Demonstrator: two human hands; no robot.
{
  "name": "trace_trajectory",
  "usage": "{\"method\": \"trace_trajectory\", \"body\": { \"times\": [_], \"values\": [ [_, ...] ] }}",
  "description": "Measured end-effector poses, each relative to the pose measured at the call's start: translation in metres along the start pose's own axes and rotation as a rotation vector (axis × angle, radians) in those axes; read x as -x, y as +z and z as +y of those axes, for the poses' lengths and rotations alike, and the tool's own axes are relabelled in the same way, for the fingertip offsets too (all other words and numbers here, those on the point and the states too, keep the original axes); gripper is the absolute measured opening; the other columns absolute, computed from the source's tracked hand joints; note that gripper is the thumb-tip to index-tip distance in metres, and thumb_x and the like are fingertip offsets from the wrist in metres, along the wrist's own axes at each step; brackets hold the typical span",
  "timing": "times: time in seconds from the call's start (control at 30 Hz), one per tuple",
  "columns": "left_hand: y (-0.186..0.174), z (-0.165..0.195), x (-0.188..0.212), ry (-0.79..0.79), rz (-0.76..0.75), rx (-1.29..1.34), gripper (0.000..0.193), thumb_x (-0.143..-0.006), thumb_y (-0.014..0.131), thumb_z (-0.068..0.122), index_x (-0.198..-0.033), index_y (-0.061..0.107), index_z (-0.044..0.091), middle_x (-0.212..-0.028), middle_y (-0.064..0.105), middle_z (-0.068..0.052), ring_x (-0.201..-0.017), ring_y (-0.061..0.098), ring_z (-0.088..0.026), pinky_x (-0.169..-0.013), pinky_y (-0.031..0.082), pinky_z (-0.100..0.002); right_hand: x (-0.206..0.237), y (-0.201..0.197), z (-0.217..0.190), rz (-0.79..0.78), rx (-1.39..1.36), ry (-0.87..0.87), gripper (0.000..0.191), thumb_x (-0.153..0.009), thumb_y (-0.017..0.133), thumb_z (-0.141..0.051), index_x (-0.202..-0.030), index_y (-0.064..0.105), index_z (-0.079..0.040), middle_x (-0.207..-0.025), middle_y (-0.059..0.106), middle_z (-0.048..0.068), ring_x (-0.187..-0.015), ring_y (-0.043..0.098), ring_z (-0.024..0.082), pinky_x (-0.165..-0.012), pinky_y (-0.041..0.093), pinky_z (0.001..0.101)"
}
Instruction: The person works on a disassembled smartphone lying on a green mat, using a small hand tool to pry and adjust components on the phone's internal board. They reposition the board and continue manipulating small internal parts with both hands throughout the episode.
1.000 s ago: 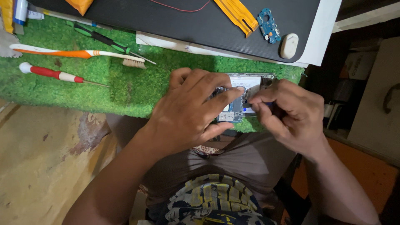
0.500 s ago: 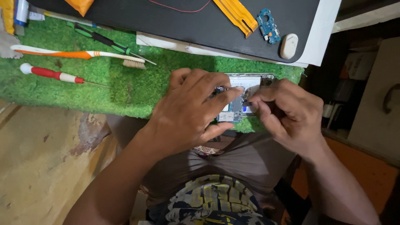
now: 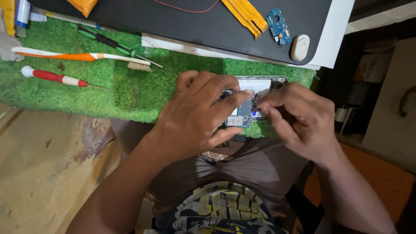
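An opened phone (image 3: 255, 89) with its circuit board exposed lies on a green artificial-grass mat (image 3: 108, 93) near the mat's front edge. My left hand (image 3: 197, 115) covers the phone's left side, fingers curled over it and pressing on the board. My right hand (image 3: 299, 119) is at the phone's right side with thumb and forefinger pinched together over the board; whether they hold a small part or tool is hidden. Much of the phone is covered by both hands.
On the mat lie a red-handled screwdriver (image 3: 56, 78), an orange-and-white brush (image 3: 82, 56) and a green-and-black screwdriver (image 3: 108, 41). A black mat (image 3: 195, 24) behind carries an orange flex cable (image 3: 247, 13), a small blue circuit board (image 3: 278, 26) and a white oval piece (image 3: 300, 47).
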State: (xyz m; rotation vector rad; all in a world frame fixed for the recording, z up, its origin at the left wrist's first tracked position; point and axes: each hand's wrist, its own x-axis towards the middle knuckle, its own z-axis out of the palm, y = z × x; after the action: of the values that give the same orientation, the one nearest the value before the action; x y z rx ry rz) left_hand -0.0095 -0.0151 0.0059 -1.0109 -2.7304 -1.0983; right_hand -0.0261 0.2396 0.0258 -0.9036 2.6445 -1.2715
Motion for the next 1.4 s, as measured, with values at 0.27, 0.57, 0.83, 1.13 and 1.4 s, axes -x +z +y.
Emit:
{"method": "trace_trajectory", "body": {
  "times": [0.27,0.57,0.83,1.13,1.4],
  "values": [
    [0.0001,-0.0004,-0.0003,0.004,0.001,0.002,0.070,-0.079,0.087,0.039,-0.138,0.059,0.013,-0.131,0.055,-0.009,-0.120,0.053,-0.028,-0.105,0.033,-0.049,-0.0014,-0.0036,-0.0052,-0.023,0.038,0.041,0.010,-0.094,0.070,0.000,-0.104,0.072,0.000,-0.092,0.072,0.009,-0.076,0.069,0.014,-0.066,0.053,0.0280],
    [-0.0012,0.0006,0.0002,0.001,0.014,0.016,0.070,-0.078,0.088,0.036,-0.138,0.060,0.012,-0.131,0.056,-0.009,-0.121,0.054,-0.027,-0.104,0.033,-0.049,-0.0004,-0.0031,-0.0064,-0.013,0.060,0.058,0.010,-0.092,0.071,0.000,-0.102,0.072,-0.001,-0.088,0.070,0.009,-0.073,0.066,0.014,-0.064,0.050,0.0287],
    [-0.0018,0.0009,-0.0002,0.001,0.012,0.013,0.071,-0.078,0.088,0.037,-0.138,0.059,0.012,-0.131,0.056,-0.009,-0.121,0.054,-0.028,-0.105,0.034,-0.049,0.0008,0.0038,-0.0076,0.045,0.066,0.093,0.009,-0.092,0.073,0.002,-0.101,0.074,0.000,-0.088,0.071,0.009,-0.068,0.063,0.012,-0.058,0.046,0.0259],
    [-0.0007,0.0000,0.0002,0.007,0.002,-0.010,0.072,-0.078,0.088,0.038,-0.139,0.059,0.013,-0.131,0.056,-0.009,-0.120,0.054,-0.028,-0.103,0.033,-0.049,0.0004,-0.0002,-0.0052,0.003,0.043,0.039,0.008,-0.096,0.071,0.000,-0.104,0.071,-0.001,-0.093,0.072,0.008,-0.075,0.067,0.012,-0.065,0.051,0.0258],
    [-0.0003,0.0000,0.0002,0.003,0.001,-0.007,0.072,-0.079,0.088,0.039,-0.139,0.059,0.012,-0.131,0.055,-0.009,-0.121,0.054,-0.028,-0.104,0.033,-0.049,0.0020,-0.0027,-0.0023,-0.030,0.054,0.059,0.008,-0.093,0.069,-0.001,-0.101,0.072,-0.001,-0.088,0.071,0.008,-0.073,0.066,0.012,-0.063,0.051,0.0282]
  ]
}}
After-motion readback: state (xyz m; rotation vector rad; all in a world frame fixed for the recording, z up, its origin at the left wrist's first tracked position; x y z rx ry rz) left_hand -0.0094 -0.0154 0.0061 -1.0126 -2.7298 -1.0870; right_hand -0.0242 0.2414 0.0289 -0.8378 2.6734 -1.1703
